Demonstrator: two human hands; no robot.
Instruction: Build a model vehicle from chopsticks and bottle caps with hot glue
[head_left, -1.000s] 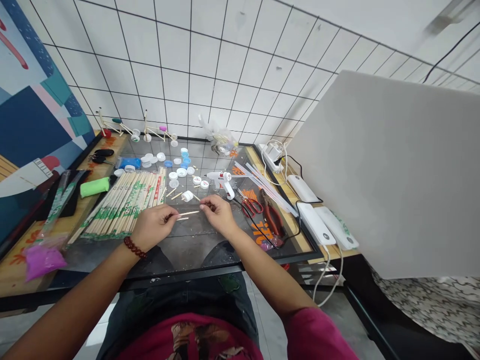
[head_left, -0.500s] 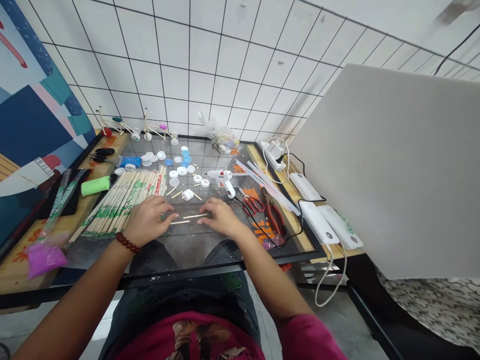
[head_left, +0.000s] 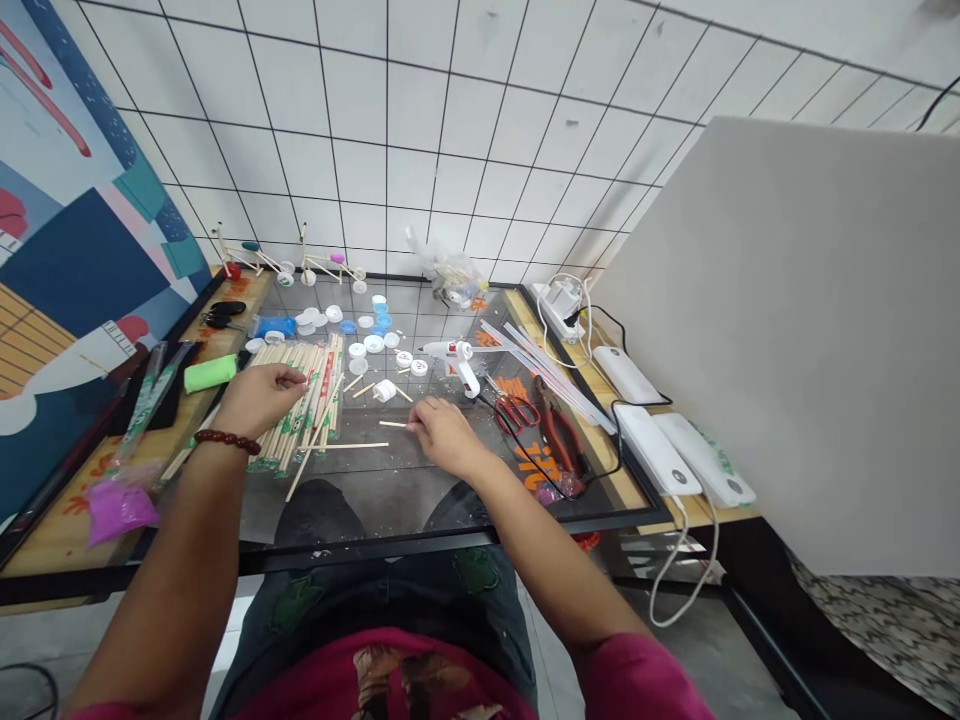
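My left hand (head_left: 259, 400), with a beaded bracelet at the wrist, is over the bundle of wooden chopsticks (head_left: 319, 385). Its fingers are loosely bent, with nothing visible between them. My right hand (head_left: 446, 435) pinches the end of a short wooden stick (head_left: 392, 425) low over the glass tabletop. Left of that stick, a longer chopstick (head_left: 352, 446) lies crosswise. Another chopstick (head_left: 300, 475) slants out of the bundle toward the front edge. Behind the hands are a white bottle-cap piece (head_left: 385, 390) and short stick pieces (head_left: 364, 391).
A white glue gun (head_left: 454, 352) stands beyond my right hand. Red-handled scissors (head_left: 516, 412), pliers (head_left: 559, 430) and glue sticks (head_left: 551, 375) lie to the right, with a black cord among them. Bottle caps (head_left: 373, 344) are scattered behind. Green clay (head_left: 210, 373) sits at left.
My left hand has moved left and up, away from the short sticks, onto the chopstick bundle. Two long chopsticks now stick out of the bundle. My right hand stays by its short stick.
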